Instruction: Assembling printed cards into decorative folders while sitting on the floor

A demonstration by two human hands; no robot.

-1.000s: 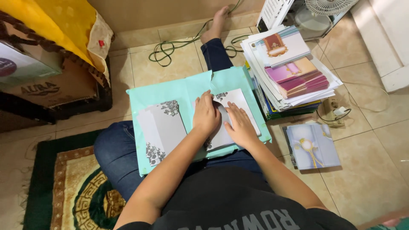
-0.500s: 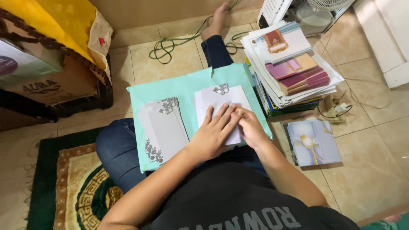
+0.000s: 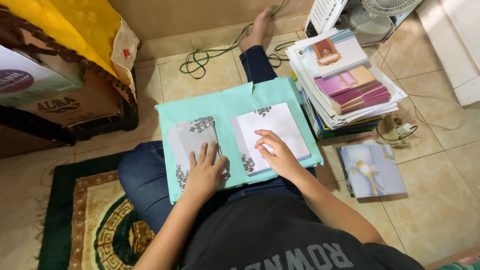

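Two hands flat, holding nothing | left hand [image 3: 204, 172] moved onto grey card [image 3: 192, 145] | right hand [image 3: 276, 156] stays on white card [image 3: 275, 132]

- Teal folder [image 3: 225, 102]: matt paper, smooth, slightly creased.
- White cards [image 3: 275, 130] with grey floral print: smooth paper, faint sheen.
- Stack of cards [image 3: 350, 85]: glossy printed paper.
- Floor [image 3: 440, 200]: glazed beige tile, shiny.
- Rug [image 3: 75, 220]: woven cloth, rough.
- Jeans [image 3: 145, 175]: denim cloth.
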